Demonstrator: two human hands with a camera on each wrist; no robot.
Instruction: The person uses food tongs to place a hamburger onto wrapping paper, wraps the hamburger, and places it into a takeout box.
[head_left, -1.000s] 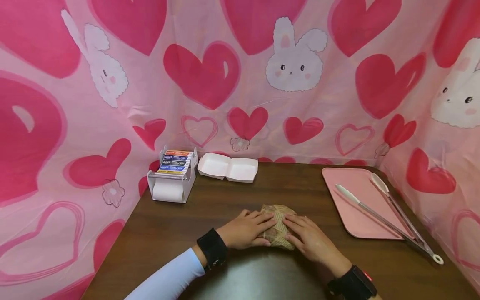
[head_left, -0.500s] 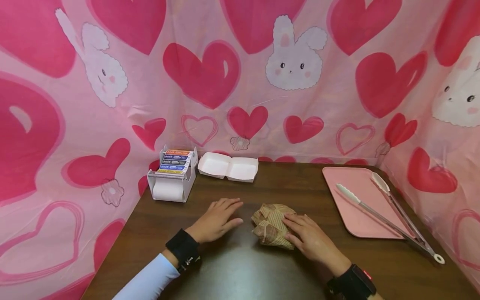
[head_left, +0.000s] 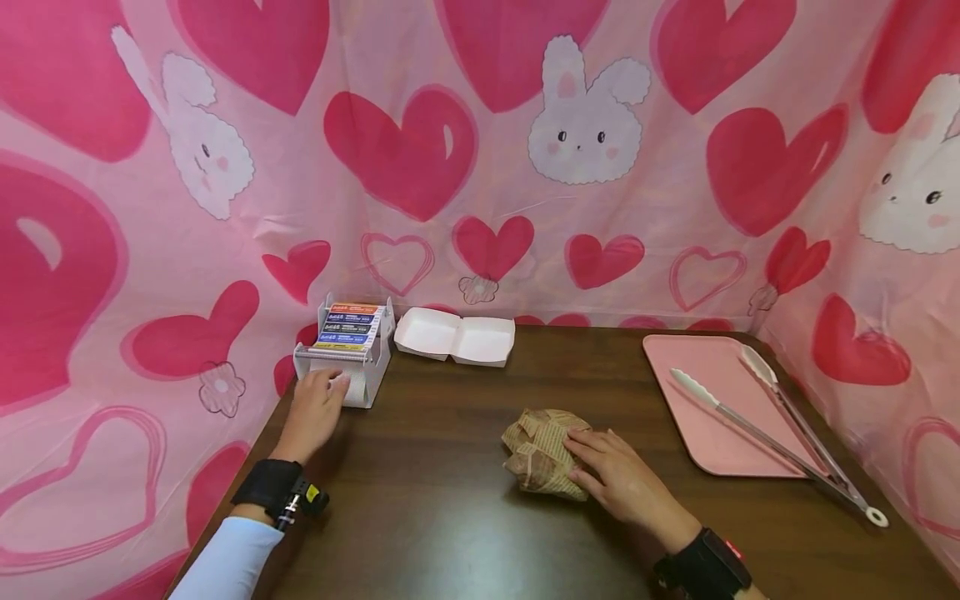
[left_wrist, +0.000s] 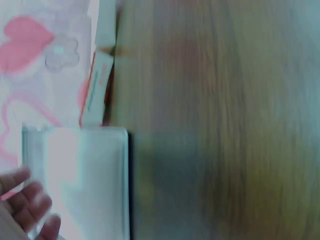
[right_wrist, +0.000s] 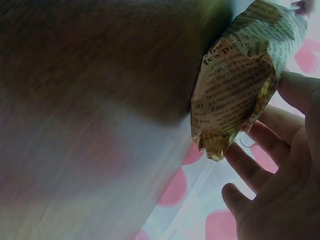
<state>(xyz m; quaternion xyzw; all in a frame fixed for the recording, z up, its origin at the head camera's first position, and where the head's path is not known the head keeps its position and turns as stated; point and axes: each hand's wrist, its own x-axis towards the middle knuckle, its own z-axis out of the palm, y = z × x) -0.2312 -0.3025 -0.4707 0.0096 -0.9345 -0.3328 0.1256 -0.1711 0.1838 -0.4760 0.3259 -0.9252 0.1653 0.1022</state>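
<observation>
A parcel (head_left: 546,454) wrapped in brown newsprint-patterned paper rests on the dark wooden table, its folded paper ends gathered on the left side. My right hand (head_left: 618,479) lies against its right side with extended fingers; the right wrist view shows the thumb and fingers (right_wrist: 272,137) along the printed wrapper (right_wrist: 237,82). At the table's left side, my left hand (head_left: 313,412) is at the front of a white dispenser (head_left: 377,367) with a white roll (head_left: 352,390) low in it. Loosely bent, its fingers overlap the roll. The left wrist view shows this hand (left_wrist: 27,205) beside the dispenser's side panel (left_wrist: 95,180).
Colored printed strips (head_left: 347,327) cover the dispenser's sloping top. Right behind it stands an unfolded white paper box (head_left: 483,340). A pink tray (head_left: 693,354) at the right bears metal tongs (head_left: 772,442), whose handle end reaches past the tray's front edge. Heart-and-bunny cloth (head_left: 405,150) surrounds the table.
My left hand has let go of the parcel and moved left to the dispenser, uncovering the folded paper ends. My right hand has stayed on the parcel.
</observation>
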